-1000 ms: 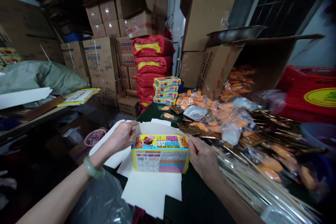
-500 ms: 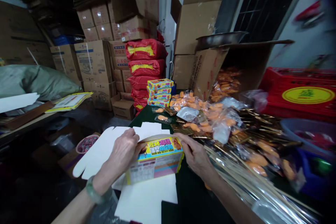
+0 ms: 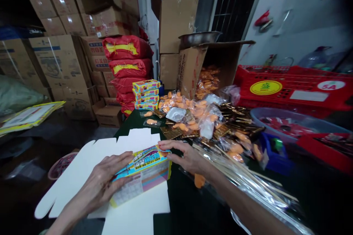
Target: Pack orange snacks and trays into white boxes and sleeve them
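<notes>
A colourful printed carton [image 3: 143,176], yellow, blue and pink with Chinese lettering, stands in front of me on flat white box blanks [image 3: 161,200]. My left hand [image 3: 110,176] grips its left end, fingers over the top and thumb along the front side. At the top right corner, my right hand [image 3: 183,154] holds the carton, fingers laid along the top panel and thumb by the end. The top panel looks pressed down under both hands, with a line of overlap showing. What is inside the carton is hidden.
Finished-looking small cartons [image 3: 146,95] are stacked at the back. Orange drumstick-shaped pieces [image 3: 193,112] in clear wrap, gold packets [image 3: 238,117] and wooden sticks [image 3: 248,169] lie on the right. Beyond are a red crate [image 3: 292,84], blue bin [image 3: 275,158] and tilted cardboard box [image 3: 190,69].
The view has turned right, so things appear further left. The carton's raised top flap has come down, and both hands now lie flatter over the top.
</notes>
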Demonstrator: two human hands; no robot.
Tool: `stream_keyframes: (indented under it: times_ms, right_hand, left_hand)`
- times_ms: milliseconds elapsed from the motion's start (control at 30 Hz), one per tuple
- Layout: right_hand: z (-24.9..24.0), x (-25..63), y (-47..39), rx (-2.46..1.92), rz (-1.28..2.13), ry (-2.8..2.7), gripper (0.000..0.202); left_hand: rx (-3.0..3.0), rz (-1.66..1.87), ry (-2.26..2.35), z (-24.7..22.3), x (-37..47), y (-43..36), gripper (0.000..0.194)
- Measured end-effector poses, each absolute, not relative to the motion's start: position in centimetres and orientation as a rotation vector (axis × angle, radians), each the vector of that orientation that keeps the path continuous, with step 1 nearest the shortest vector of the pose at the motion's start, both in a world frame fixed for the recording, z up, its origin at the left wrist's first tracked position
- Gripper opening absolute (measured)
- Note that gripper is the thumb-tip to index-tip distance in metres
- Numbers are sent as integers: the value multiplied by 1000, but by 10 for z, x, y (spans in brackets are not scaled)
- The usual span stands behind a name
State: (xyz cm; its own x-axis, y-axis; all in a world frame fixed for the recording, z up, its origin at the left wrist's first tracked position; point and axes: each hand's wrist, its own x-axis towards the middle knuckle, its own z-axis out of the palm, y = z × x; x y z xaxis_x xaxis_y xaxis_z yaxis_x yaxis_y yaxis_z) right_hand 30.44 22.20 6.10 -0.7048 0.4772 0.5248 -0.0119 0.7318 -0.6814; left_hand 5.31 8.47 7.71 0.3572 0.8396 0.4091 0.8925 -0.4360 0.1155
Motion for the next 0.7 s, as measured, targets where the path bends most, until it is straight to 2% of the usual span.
stream_keyframes:
  times_ms: [67,200,233,333,533,600,700]
  right_hand:
    - [71,298,222,-456,796,-2305,21]
    - [89,281,217,-419,506,-2646,57]
    - [89,279,214,-364,461,-2709,56]
    - [76,281,207,-330,284,-2774,38]
    - [52,283,203,-409,2,-2717,37]
    - [57,283,203,-445,-51,-2695,34]
    - [68,298,198,-681,-175,-2593,32]
  left_hand:
    - [-2481,-636,-1574,75,53,86,46]
    - [-2481,-640,-1537,72,51,85,47]
    - [-2481,-639,-1514,72,50,84,46]
    - [-2475,-595,-1473,72,49,82,41]
    - [-2422,-263,-1481,78,53,82,44]
    - [-2394,-312,-1374,73,58,86,44]
    - [-2302,-516,-1256,56,72,98,56]
